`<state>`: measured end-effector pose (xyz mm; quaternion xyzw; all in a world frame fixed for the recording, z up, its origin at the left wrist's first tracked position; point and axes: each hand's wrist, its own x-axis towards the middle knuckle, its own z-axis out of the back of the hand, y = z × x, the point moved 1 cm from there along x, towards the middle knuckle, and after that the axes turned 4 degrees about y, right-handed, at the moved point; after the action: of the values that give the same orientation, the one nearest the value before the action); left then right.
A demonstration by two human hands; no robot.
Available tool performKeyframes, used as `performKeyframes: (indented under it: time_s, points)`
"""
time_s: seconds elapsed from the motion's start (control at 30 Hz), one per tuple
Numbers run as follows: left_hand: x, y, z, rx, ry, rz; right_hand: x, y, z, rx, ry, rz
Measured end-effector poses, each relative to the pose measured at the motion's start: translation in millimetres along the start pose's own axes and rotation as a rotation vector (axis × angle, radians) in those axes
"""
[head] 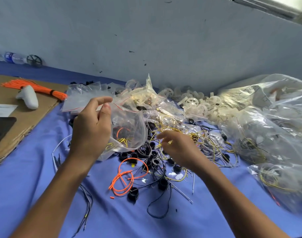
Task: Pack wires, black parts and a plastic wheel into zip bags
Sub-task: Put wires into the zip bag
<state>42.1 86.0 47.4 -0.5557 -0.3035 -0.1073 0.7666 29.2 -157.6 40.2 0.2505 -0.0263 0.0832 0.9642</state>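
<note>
Fingers (103, 100) of the left hand (91, 127) pinch the red-striped mouth of a clear zip bag (131, 121) and hold it up over the tabletop (35, 169), which is covered with blue cloth. Inside the bag I see yellow wires (122, 140) and one orange wire (122, 130). The right hand (179, 148) is blurred. It hovers over the tangle of yellow and grey wires (210, 143) with its fingers curled, and I cannot tell if it grasps something. Just below the bag lie black ring-shaped parts (155, 162), and nearer to me a loose orange wire loop (124, 179). White plastic wheels (192, 101) are heaped near the wall, beside big clear bags (275, 117). On the left, a cardboard sheet (30, 121) carries an orange wire bundle (35, 86).
</note>
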Motion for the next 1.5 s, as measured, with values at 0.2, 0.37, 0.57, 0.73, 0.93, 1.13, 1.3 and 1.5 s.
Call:
performKeyframes:
  time_s: [0.2, 0.37, 0.57, 0.73, 0.93, 1.13, 1.3, 1.5]
  points:
    - [-0.8, 3.4, 1.8, 0.009, -0.001, 0.005, 2.7, 15.7, -49.1, -0.292, 0.05, 0.07]
    - [-0.8, 6.3, 5.5, -0.006, 0.011, 0.01, 14.2, 15.5, -42.2, -0.133, 0.008, -0.036]
    - [-1.7, 1.8, 0.9, 0.035, 0.06, 0.009, -9.2, 6.0, 12.9, 0.361, -0.508, -0.044]
    - [-5.1, 1.0, -3.7, 0.096, 0.087, 0.009, -38.5, 15.7, 46.8, 0.785, -0.506, 0.141]
    - [-10.0, 1.9, -8.5, 0.183, 0.127, -0.013, -40.1, 32.5, 67.6, 1.051, -0.519, 0.197]
    - [-8.9, 4.3, -7.4, 0.162, 0.133, -0.017, -34.3, 31.7, 81.8, 1.38, -0.432, 0.231]
    - [-10.0, 2.2, -9.0, 0.159, 0.177, -0.018, -24.2, 30.9, 85.9, 1.531, -0.39, 0.267]
    - [-10.6, 1.0, -9.1, 0.139, 0.199, 0.002, -14.6, 30.9, 77.6, 1.521, -0.361, 0.223]
